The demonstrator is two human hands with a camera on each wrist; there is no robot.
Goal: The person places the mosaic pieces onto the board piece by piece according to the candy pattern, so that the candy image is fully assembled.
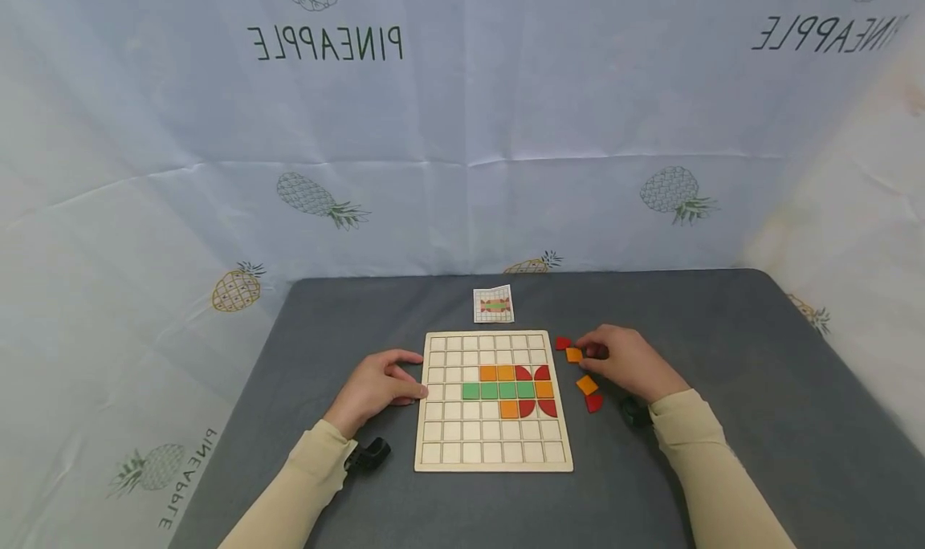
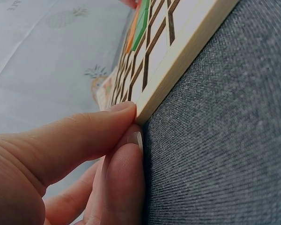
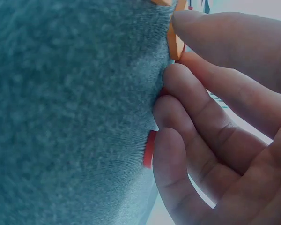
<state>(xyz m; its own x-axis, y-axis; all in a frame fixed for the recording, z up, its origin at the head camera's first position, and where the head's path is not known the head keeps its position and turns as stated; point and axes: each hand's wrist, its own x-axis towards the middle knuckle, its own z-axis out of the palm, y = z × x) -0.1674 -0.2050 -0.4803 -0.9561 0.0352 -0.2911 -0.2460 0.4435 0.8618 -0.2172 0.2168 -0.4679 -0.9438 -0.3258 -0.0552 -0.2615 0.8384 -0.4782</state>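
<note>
A pale wooden grid board lies on the table with orange and green square tiles and red rounded pieces set in its cells. My left hand holds the board's left edge. The thumb rests on the rim, and other fingers are bent low beside it. To the right of the board, my right hand pinches an orange square tile between thumb and index finger at table level. Red piece lies just beyond that tile. Nearer lie another orange tile and a red piece.
A small pattern card printed with a coloured design lies behind the board. Dark grey cloth covers the table. A pineapple-print curtain hangs at the back and sides. Black wrist devices sit near both sleeves.
</note>
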